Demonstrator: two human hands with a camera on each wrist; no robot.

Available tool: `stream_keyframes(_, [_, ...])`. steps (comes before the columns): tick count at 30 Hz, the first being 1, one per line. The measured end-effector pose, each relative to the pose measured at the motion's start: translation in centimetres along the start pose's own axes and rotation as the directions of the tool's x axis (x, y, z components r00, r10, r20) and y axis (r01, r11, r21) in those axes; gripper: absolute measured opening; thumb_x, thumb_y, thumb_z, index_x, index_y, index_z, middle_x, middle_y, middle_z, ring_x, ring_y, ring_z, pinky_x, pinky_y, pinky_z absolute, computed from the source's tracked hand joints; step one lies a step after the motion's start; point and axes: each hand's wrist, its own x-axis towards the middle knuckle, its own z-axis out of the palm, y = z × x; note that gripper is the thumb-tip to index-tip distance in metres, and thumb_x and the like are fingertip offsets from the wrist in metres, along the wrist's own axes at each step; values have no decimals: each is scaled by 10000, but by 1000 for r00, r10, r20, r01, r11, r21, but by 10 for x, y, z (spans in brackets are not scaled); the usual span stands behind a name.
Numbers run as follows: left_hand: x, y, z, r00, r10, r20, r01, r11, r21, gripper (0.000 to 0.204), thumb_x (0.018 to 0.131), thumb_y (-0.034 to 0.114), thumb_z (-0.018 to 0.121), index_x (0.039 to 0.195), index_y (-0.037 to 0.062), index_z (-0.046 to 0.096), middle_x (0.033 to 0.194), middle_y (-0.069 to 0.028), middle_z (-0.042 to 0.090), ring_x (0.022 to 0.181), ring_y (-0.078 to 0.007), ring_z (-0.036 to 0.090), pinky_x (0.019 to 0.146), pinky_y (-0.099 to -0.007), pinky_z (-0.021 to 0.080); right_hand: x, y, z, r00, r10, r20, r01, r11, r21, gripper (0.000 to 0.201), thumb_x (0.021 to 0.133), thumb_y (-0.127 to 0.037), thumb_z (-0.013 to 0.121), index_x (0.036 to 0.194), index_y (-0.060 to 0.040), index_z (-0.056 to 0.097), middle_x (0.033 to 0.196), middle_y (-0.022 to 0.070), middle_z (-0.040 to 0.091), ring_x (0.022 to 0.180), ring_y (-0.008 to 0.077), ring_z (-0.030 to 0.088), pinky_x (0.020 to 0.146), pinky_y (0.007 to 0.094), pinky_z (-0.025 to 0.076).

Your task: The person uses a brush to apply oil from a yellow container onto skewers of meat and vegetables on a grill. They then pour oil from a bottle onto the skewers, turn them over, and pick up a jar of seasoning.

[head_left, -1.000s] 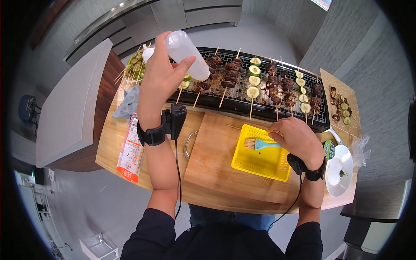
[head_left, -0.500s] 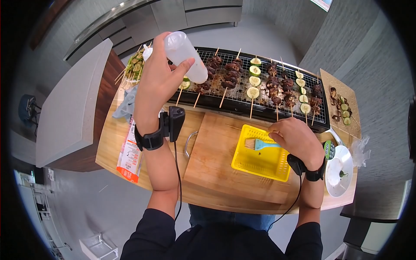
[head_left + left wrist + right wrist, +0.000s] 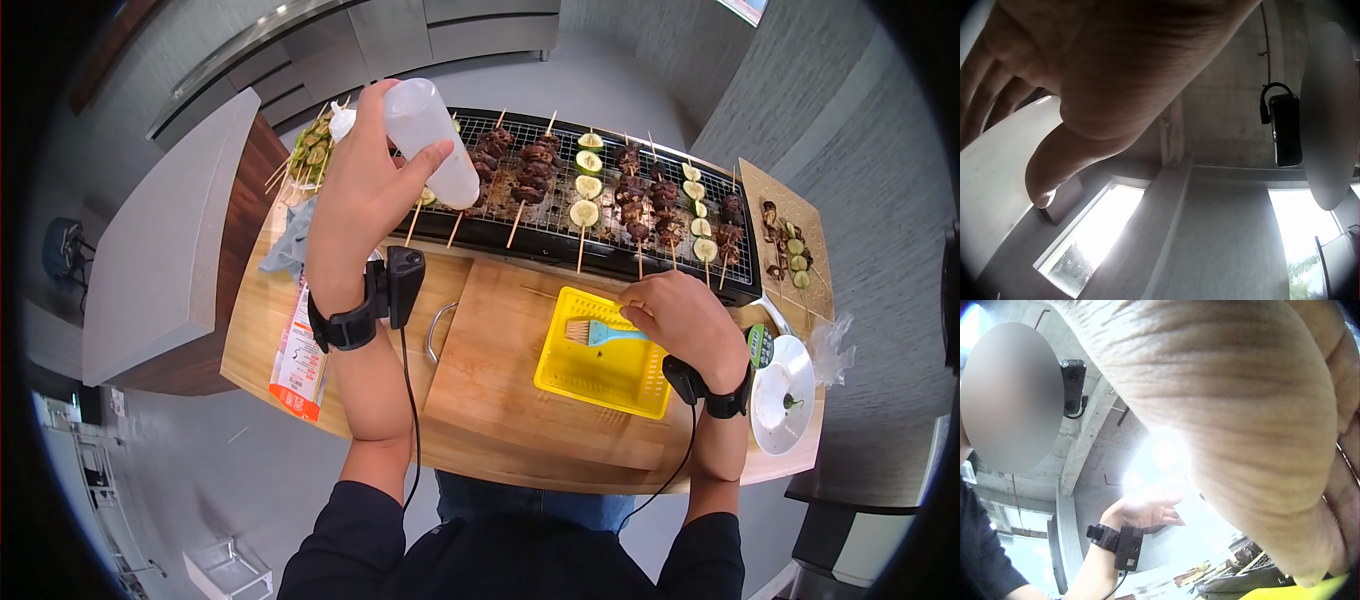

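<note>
My left hand (image 3: 365, 185) grips a translucent white plastic bottle (image 3: 430, 140), held tilted over the left part of the black grill (image 3: 560, 240). The bottle's pale body (image 3: 991, 181) also fills the lower left of the left wrist view. Beside the hand shows a white nozzle-like tip (image 3: 342, 121). Meat skewers (image 3: 535, 168) and cucumber skewers (image 3: 586, 187) lie across the wire rack. My right hand (image 3: 690, 315), fingers bent, is over the right rim of a yellow basket (image 3: 600, 385). A blue-handled brush (image 3: 600, 333) lies there, its handle end hidden under that hand; whether it is gripped I cannot tell.
Beneath the basket is a wooden cutting board (image 3: 490, 370). A white pan (image 3: 783, 400) stands at the right, a board with skewers (image 3: 790, 250) behind it. An orange-and-white packet (image 3: 297, 370), a grey cloth (image 3: 290, 238) and a pile of vegetable skewers (image 3: 312, 155) are at the left.
My left hand has shifted slightly left and towards me, and the bottle has moved down a little over the grill. The right hand and the brush stay in place.
</note>
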Motion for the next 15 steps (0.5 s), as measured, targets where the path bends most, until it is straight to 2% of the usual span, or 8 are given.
stream_keyframes(2, [0,2,-1,1000,-5,13,5,1000,-9,668,846,246,751,1365,30,389,1215,-179,580,1123,-254,594,917,-368,511,0,0,0,1000,-7,-9,7,1000,-1,144,833,-161,654,842,-28,708,774,164,654,802,337,643,732,435,518])
stream_keyframes(4, [0,1,0,1000,-10,26,11,1000,-18,675,844,254,754,1366,32,388,1217,-176,580,1125,-253,593,918,-366,510,1,-2,-4,998,30,61,-28,999,-30,176,841,-126,631,950,-24,723,855,173,682,822,344,653,752,417,517])
stream_keyframes(6, [0,-3,4,993,98,-63,-98,995,-2,646,816,290,750,1316,35,432,1005,-172,678,778,-256,675,715,-344,527,2,-4,-6,997,32,65,-31,999,-18,177,840,-127,631,952,-25,723,854,173,682,818,344,654,748,417,518])
stream_keyframes(7, [1,0,4,993,99,-62,-99,995,-2,646,816,290,750,1316,35,432,1005,-172,678,778,-256,675,715,-344,527,2,-4,-7,997,34,68,-34,999,-7,178,840,-127,631,954,-27,724,853,173,682,814,343,654,744,416,518])
stream_keyframes(9, [2,7,3,1000,4,-14,-5,994,-113,679,836,244,768,1357,21,394,1219,-174,579,1118,-244,600,930,-360,505,1,-5,-8,997,36,64,-36,999,0,179,840,-127,631,957,-28,724,852,172,682,814,342,655,743,415,518])
stream_keyframes(10, [3,5,5,1000,4,-14,-5,994,-113,679,836,244,768,1357,21,394,1219,-174,579,1118,-244,600,930,-360,505,1,-6,-8,998,37,60,-38,999,7,181,839,-127,632,960,-29,724,852,172,682,813,342,655,742,415,518])
stream_keyframes(12, [7,-4,12,982,137,-130,-150,984,-94,660,811,301,776,1309,32,438,1019,-176,671,853,-249,688,763,-334,549,1,-6,-9,997,41,66,-41,999,2,181,838,-126,633,962,-31,725,852,171,683,813,341,656,740,414,518])
stream_keyframes(15, [14,-8,21,974,189,-123,-202,973,-109,668,807,300,780,1311,27,435,1018,-186,674,899,-267,692,774,-344,555,2,-7,-8,996,45,72,-45,999,-1,181,836,-123,635,964,-33,726,852,170,683,812,341,656,737,413,519])
